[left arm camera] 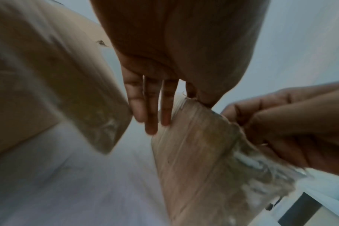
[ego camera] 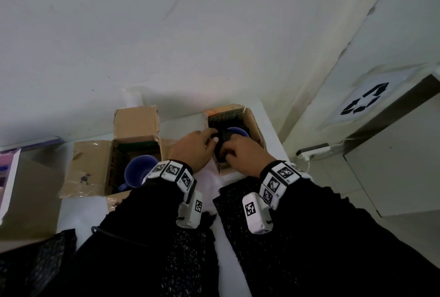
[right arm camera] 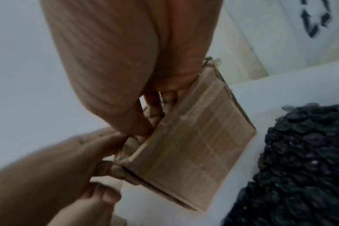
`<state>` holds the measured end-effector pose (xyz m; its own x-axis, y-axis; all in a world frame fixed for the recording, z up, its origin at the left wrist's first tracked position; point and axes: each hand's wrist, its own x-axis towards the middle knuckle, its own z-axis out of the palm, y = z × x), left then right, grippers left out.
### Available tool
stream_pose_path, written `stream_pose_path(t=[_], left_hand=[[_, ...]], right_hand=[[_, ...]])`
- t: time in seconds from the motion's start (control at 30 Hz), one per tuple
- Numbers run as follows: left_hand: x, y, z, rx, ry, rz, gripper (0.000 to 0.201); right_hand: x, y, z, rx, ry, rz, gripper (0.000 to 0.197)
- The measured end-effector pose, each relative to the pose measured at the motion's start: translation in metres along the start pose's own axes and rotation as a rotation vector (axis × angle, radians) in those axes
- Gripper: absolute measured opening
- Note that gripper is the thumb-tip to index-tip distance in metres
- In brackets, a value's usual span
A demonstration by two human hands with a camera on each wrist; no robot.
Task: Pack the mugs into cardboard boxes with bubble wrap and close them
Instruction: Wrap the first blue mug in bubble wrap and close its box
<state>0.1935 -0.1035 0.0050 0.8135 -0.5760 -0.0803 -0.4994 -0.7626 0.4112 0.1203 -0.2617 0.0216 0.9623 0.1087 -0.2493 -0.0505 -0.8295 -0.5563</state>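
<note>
Two open cardboard boxes stand on the white table. The left box (ego camera: 119,151) holds a blue mug (ego camera: 139,172). In the right box (ego camera: 256,130) sits another blue mug (ego camera: 239,131), with a wad of black bubble wrap (ego camera: 221,146) at its near side. My left hand (ego camera: 197,147) holds that box's near-left wall: the fingers (left arm camera: 151,107) lie straight down the outside and the thumb reaches over the rim onto the wrap. My right hand (ego camera: 238,151) has curled fingers (right arm camera: 157,105) that grip the wrap inside the box (right arm camera: 194,145).
Loose sheets of black bubble wrap (ego camera: 250,225) lie on the table under my forearms and at the right (right arm camera: 300,160). A larger cardboard piece (ego camera: 28,196) stands at the left. A white bin with a recycling mark (ego camera: 366,101) and a power strip (ego camera: 314,149) are off the table's right edge.
</note>
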Motion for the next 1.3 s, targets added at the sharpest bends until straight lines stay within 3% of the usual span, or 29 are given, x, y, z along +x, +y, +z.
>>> stream_pose_path(t=[0.1, 0.17, 0.3, 0.5, 0.6, 0.67, 0.77, 0.87, 1.07, 1.3], left_hand=[[-0.022, 0.005, 0.002, 0.212, 0.173, 0.014, 0.04], [-0.035, 0.012, 0.001, 0.319, 0.276, 0.11, 0.035], [-0.05, 0.007, 0.01, 0.31, 0.231, 0.309, 0.04], [-0.049, -0.004, 0.02, 0.417, 0.215, 0.437, 0.026], [-0.048, -0.005, 0.023, 0.383, 0.207, 0.45, 0.043], [-0.048, -0.006, 0.026, 0.4, 0.157, 0.449, 0.051], [-0.047, -0.007, 0.025, 0.429, 0.122, 0.444, 0.047], [-0.046, -0.005, 0.026, 0.452, 0.168, 0.473, 0.035], [-0.046, -0.001, 0.021, 0.463, 0.226, 0.491, 0.026], [-0.046, 0.006, 0.019, 0.465, 0.183, 0.404, 0.026]], right_hand=[[0.005, 0.01, -0.004, 0.147, 0.301, 0.073, 0.019], [0.012, 0.012, -0.006, 0.086, 0.386, 0.15, 0.02], [0.027, 0.012, -0.006, 0.039, 0.241, 0.189, 0.022], [0.041, 0.006, 0.0, 0.221, 0.405, 0.073, 0.023], [0.049, 0.008, -0.001, 0.221, 0.375, -0.015, 0.012], [0.053, 0.014, -0.004, 0.132, 0.313, -0.06, 0.025], [0.057, 0.021, -0.006, -0.113, 0.185, -0.087, 0.039], [0.059, 0.022, -0.006, -0.276, 0.148, -0.108, 0.035], [0.06, 0.023, -0.005, -0.034, 0.222, -0.056, 0.02], [0.055, 0.021, -0.005, -0.311, 0.102, -0.078, 0.04]])
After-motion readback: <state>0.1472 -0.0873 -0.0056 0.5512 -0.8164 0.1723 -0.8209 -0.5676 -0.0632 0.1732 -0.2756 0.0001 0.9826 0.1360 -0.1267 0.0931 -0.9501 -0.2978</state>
